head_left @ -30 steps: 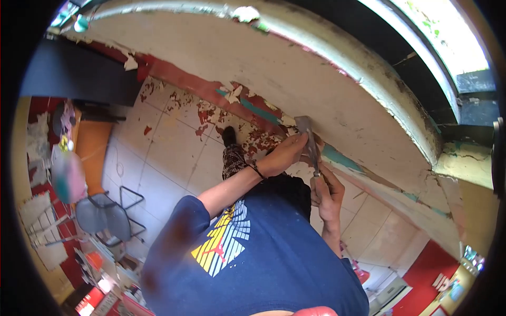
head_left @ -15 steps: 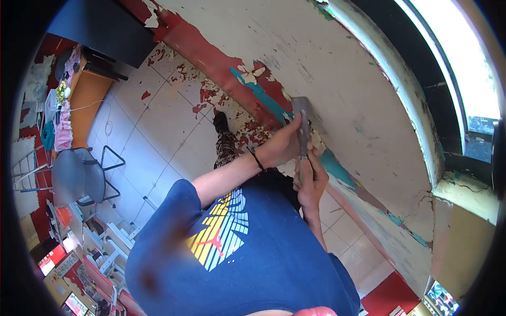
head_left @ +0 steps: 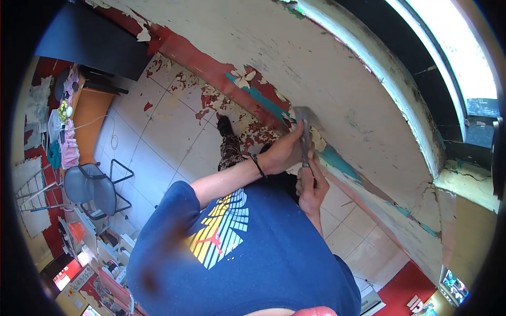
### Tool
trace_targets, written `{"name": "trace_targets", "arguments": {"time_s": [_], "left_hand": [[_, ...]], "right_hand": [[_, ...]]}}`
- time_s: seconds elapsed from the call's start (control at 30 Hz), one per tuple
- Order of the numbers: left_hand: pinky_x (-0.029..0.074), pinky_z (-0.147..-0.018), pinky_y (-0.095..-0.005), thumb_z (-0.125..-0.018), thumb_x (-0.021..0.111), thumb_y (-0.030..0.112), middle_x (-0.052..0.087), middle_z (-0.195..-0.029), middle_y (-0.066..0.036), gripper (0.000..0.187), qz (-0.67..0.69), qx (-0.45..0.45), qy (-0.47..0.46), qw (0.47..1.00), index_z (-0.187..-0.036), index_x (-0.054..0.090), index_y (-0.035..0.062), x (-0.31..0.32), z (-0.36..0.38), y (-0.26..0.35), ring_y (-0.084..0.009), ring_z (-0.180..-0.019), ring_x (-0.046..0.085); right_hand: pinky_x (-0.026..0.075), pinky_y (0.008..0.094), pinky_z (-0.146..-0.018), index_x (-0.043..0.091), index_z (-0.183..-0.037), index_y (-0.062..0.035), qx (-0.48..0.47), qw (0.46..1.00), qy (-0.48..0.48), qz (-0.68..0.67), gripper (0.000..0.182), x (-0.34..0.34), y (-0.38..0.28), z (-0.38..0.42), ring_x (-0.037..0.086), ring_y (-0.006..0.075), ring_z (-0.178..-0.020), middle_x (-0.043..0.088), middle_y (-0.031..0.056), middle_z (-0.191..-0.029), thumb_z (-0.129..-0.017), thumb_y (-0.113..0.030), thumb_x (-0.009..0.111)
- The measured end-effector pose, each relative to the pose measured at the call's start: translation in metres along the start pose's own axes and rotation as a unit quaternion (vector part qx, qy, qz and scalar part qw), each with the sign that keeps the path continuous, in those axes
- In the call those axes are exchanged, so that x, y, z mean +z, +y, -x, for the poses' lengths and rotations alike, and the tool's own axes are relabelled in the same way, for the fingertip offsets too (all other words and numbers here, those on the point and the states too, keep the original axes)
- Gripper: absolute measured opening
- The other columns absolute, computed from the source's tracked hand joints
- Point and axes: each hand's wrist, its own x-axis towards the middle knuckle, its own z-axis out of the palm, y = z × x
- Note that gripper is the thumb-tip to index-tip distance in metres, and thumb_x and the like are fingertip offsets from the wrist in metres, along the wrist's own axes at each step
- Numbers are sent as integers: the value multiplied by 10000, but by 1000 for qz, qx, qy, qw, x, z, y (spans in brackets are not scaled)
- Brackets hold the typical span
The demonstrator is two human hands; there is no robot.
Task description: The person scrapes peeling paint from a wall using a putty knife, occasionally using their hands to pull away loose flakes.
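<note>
A scraper (head_left: 305, 138) with a wide flat metal blade is held against the wall (head_left: 358, 105), along a band of peeling paint. My left hand (head_left: 285, 151), with a dark band at the wrist, is closed on the scraper near its blade, the thumb lying along it. Lower down, my right hand (head_left: 312, 188) has its fingers wrapped round the handle. Red paint (head_left: 192, 55), turquoise paint (head_left: 337, 164) and curled cream flakes (head_left: 318, 139) show around the blade. My hands partly hide the handle.
Paint chips (head_left: 211, 100) litter the tiled floor (head_left: 158, 124) along the wall's foot. A grey chair (head_left: 89, 187) and an orange-sided desk (head_left: 95, 118) stand to the left. A window (head_left: 477, 58) is at upper right, above a curved ledge (head_left: 395, 97).
My view has turned slightly. Both hands and the scraper appear a little lower in the picture, with the blade still at the wall. The grip looks the same.
</note>
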Motion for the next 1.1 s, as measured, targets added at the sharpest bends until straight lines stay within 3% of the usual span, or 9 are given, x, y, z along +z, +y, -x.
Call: {"name": "trace_targets", "arguments": {"time_s": [0.17, 0.27, 0.43, 0.6, 0.7, 0.77, 0.83, 1.0, 1.1], "left_hand": [[415, -779, -393, -949, 249, 537, 514, -700, -48, 489, -5, -13, -21, 1000, -873, 463, 104, -1, -2, -1, -208, -733, 533], [414, -781, -393, -949, 248, 538, 504, -710, -45, 479, 28, 37, -15, 999, -870, 458, 115, -2, -1, 13, -195, -745, 527], [415, -813, -407, -937, 252, 557, 507, -739, -52, 493, 6, 8, -56, 998, -878, 462, 115, 4, -1, 6, -254, -789, 527], [412, -843, -417, -936, 264, 551, 531, -751, -56, 493, 42, 46, -79, 995, -909, 495, 116, -10, -3, 16, -268, -835, 551], [413, -844, -421, -932, 288, 551, 546, -790, -53, 483, -16, 44, -51, 998, -913, 509, 122, -11, 1, 17, -259, -853, 558], [413, -859, -432, -922, 309, 564, 555, -802, -47, 486, 44, 14, 27, 999, -918, 524, 128, -4, -3, 7, -238, -852, 561], [413, -869, -432, -918, 319, 568, 555, -808, -43, 485, 80, 27, 27, 996, -924, 527, 129, -4, -9, 5, -226, -848, 561], [417, -886, -422, -914, 349, 560, 552, -828, -33, 464, 58, 81, 9, 995, -948, 526, 133, -9, -4, 22, -198, -841, 559], [401, -900, -474, -958, 306, 486, 535, -816, -1, 405, 26, 88, 49, 995, -935, 541, 156, -2, 3, 21, -180, -843, 544]], "right_hand": [[247, 178, -381, 467, -1286, 4, -13, 1000, -16, 3, 368, -4, -3, -10, 326, 37, -447, 491, 19, -685, -943, -125, 452], [253, 175, -384, 464, -1284, 18, -21, 999, -26, 26, 370, 9, -7, -15, 325, 36, -453, 495, 18, -687, -943, -127, 451], [316, 190, -452, 528, -1239, -1, -34, 999, -12, 19, 334, 1, -12, -9, 381, 37, -505, 506, 7, -671, -924, -88, 461], [320, 184, -460, 523, -1247, -4, 5, 1000, -11, 25, 343, 13, -17, -18, 383, 37, -511, 497, -1, -657, -919, -73, 454], [320, 184, -461, 521, -1249, -2, -12, 998, -16, 54, 345, 1, -13, -5, 386, 38, -514, 499, -3, -662, -919, -85, 459], [321, 185, -461, 521, -1248, -1, -13, 999, -15, 46, 345, -6, -13, -5, 388, 40, -515, 501, -2, -667, -920, -91, 460], [249, 181, -402, 458, -1300, -3, -3, 999, -20, 43, 381, -13, -14, -1, 336, 28, -468, 475, 1, -695, -945, -140, 450], [246, 178, -395, 440, -1316, -10, -18, 999, -43, 22, 396, 12, -13, -15, 330, 29, -456, 475, 2, -693, -948, -156, 447], [246, 179, -394, 425, -1326, -11, 7, 999, -36, -6, 404, 6, -15, -9, 327, 30, -454, 483, 12, -700, -949, -155, 441]]}}
